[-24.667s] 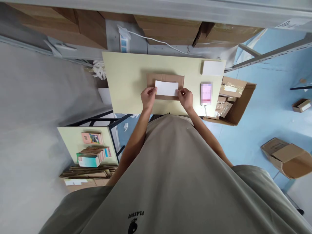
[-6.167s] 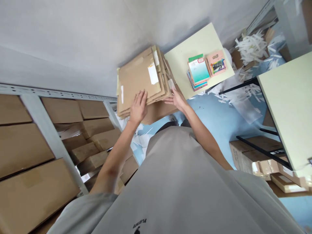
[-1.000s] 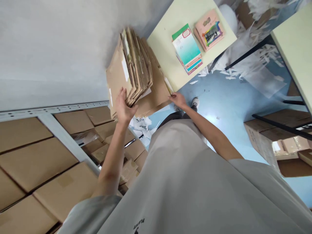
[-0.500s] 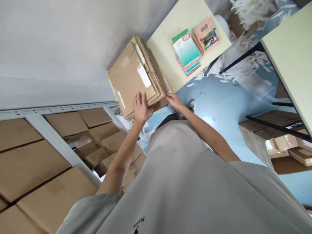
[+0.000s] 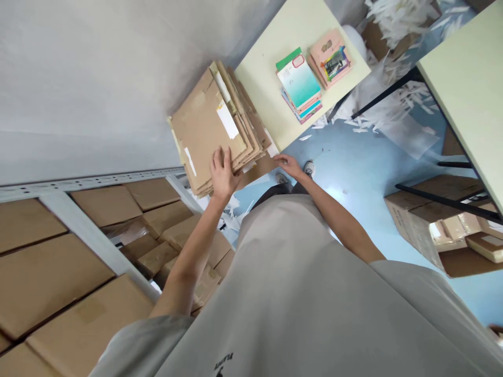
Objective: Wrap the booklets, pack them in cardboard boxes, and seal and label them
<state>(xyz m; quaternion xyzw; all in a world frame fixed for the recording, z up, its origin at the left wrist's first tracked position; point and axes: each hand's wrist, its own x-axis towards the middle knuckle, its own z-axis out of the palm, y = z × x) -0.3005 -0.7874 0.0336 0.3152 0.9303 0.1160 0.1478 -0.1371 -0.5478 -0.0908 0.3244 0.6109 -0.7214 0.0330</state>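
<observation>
A thick stack of flattened cardboard boxes (image 5: 200, 125) rests on the near left end of the pale table, against the wall. My left hand (image 5: 223, 175) lies on the top sheet near its front edge, fingers spread. At the stack's right corner, my right hand (image 5: 290, 165) has its fingers bent together at the tip of a lower cardboard flap (image 5: 257, 172) that sticks out toward me. The fingertips partly hide the contact there. White labels show on the top sheet and along the stack's side.
Two piles of books, one topped by a teal-and-white cover (image 5: 301, 84) and one by a pink cover (image 5: 330, 57), stand on the table (image 5: 259, 57). Shelving (image 5: 84, 228) with brown cartons fills the left. Paper scraps litter the blue floor (image 5: 353, 167). Another table (image 5: 467, 78) stands right.
My right hand has moved slightly right, away from the stack's upper layers, and the lower flap sticks out farther. My left hand and the stack have shifted slightly left in view.
</observation>
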